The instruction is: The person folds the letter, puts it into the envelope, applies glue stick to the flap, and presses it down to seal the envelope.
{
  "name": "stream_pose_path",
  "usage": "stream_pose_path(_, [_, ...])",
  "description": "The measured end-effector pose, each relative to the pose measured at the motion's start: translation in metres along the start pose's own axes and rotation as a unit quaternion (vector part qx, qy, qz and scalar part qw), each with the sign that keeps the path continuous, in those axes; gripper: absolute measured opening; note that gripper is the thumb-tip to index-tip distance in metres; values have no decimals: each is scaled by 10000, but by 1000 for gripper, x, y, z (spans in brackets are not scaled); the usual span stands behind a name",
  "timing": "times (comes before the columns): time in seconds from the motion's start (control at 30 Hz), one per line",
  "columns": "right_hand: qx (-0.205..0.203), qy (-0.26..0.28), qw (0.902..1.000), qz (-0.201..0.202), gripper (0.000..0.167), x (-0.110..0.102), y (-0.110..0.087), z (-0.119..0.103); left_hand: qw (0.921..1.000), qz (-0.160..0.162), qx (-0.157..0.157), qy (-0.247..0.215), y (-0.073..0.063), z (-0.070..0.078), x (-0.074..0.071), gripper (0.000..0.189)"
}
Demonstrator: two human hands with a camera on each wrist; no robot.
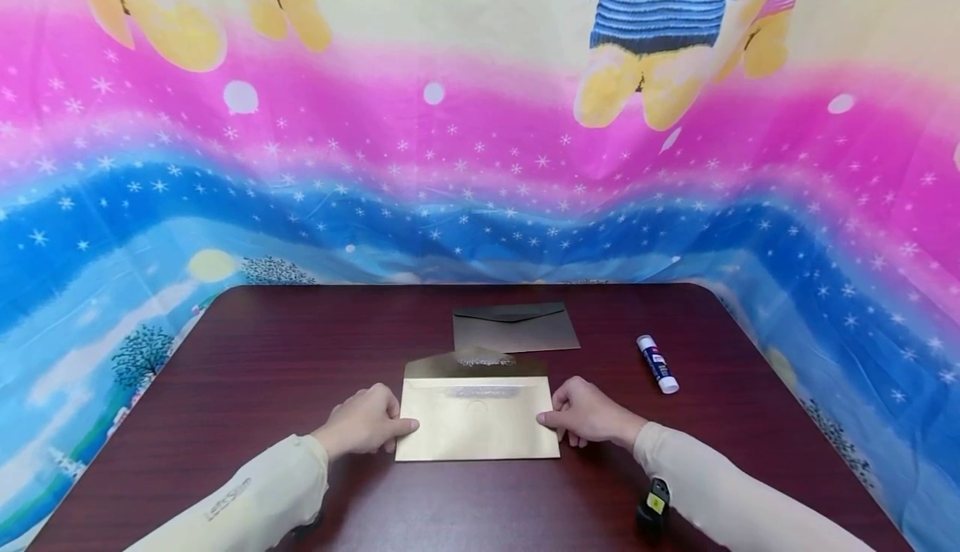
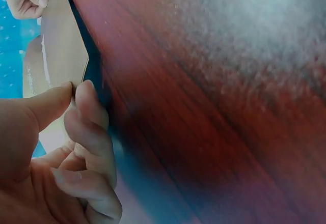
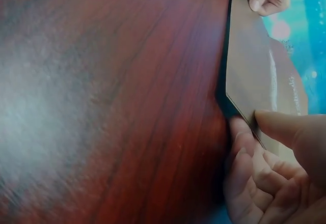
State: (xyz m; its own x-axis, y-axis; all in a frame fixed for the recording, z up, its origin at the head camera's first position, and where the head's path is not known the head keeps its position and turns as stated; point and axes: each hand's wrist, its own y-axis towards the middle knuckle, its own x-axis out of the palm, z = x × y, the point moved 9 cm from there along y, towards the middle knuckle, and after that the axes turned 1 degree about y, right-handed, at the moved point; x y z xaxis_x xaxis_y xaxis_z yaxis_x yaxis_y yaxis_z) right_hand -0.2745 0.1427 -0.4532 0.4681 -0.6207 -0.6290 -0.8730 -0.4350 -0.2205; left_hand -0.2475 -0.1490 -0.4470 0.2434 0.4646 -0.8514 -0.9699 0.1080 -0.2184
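A gold envelope (image 1: 476, 429) faces me with its flap (image 1: 431, 366) unfolded toward the far side. Whitish streaks of glue (image 1: 487, 361) show on the flap and just below the fold. My left hand (image 1: 366, 420) pinches the envelope's left edge, thumb on the front and fingers behind. At the right edge my right hand (image 1: 588, 413) grips it the same way. Both wrist views show the envelope (image 2: 63, 35) held between thumb and fingertips, its lower edge (image 3: 232, 61) close over the table with a dark shadow beneath.
Behind the gold envelope lies a darker grey-brown envelope (image 1: 517, 333) with its flap folded down. A glue stick (image 1: 657, 363) with a white cap lies to the right on the dark red wooden table (image 1: 300, 343). A patterned cloth (image 1: 480, 160) hangs beyond the table's far edge.
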Motion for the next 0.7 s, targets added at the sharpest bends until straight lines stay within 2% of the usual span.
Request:
stream_pose_path(0.27, [158,-762,9970,-11,37,0,4,1,9994,-10,124,338,4,0,1,42])
stream_pose_path(0.7, [199,-892,9958,-55,37,2,6,0,9987,-138,258,410,9,2,2,44])
